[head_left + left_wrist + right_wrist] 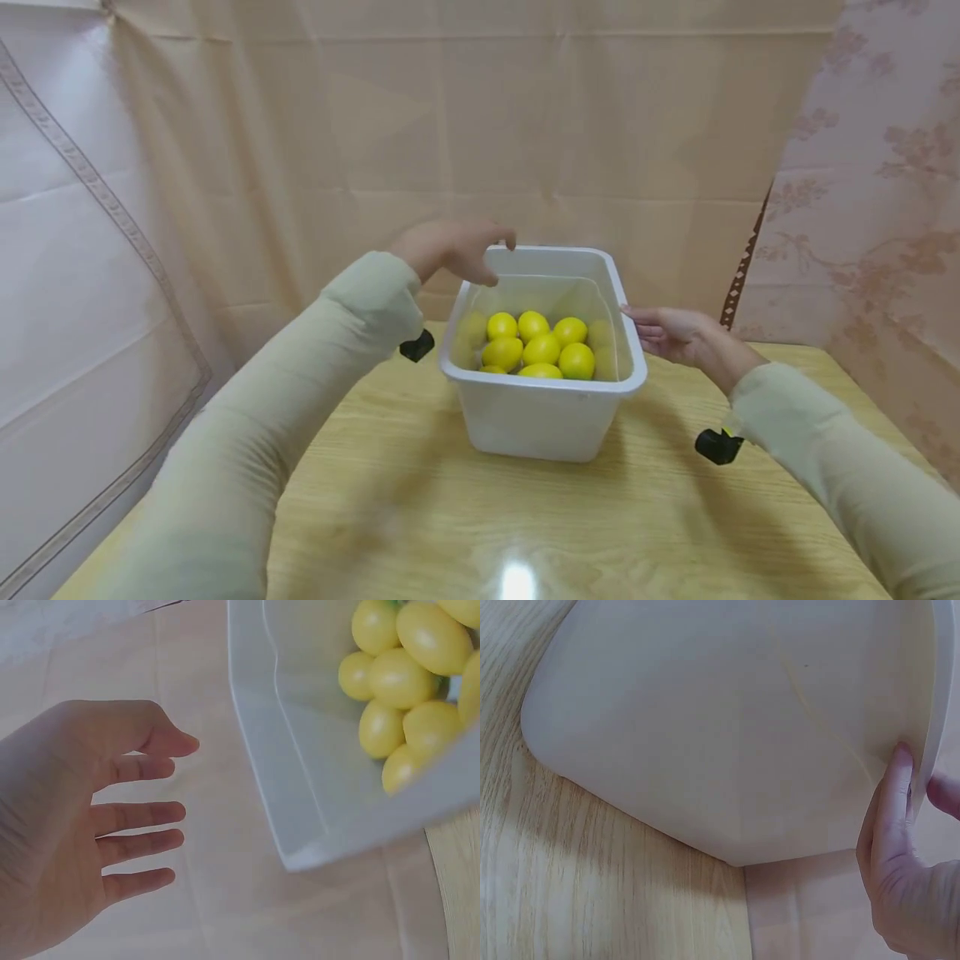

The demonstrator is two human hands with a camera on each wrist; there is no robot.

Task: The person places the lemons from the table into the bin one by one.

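A white plastic bin (540, 421) stands on the table, with several yellow lemons (541, 350) lying in its bottom. My left hand (461, 250) is raised by the bin's far left corner. In the left wrist view its fingers (142, 816) are spread and nearly straight, with a gap between them and the bin's rim (251, 772). On the other side, my right hand (675, 335) holds the bin's right rim. The right wrist view shows its thumb (945, 793) over the rim and its fingers (894, 799) against the outer wall beneath.
The wooden table (420, 508) extends in front of the bin and to both sides. A beige curtain (360, 125) hangs right behind it. Pale cloths hang at the left (90, 275) and right (885, 233). Each wrist carries a small black camera.
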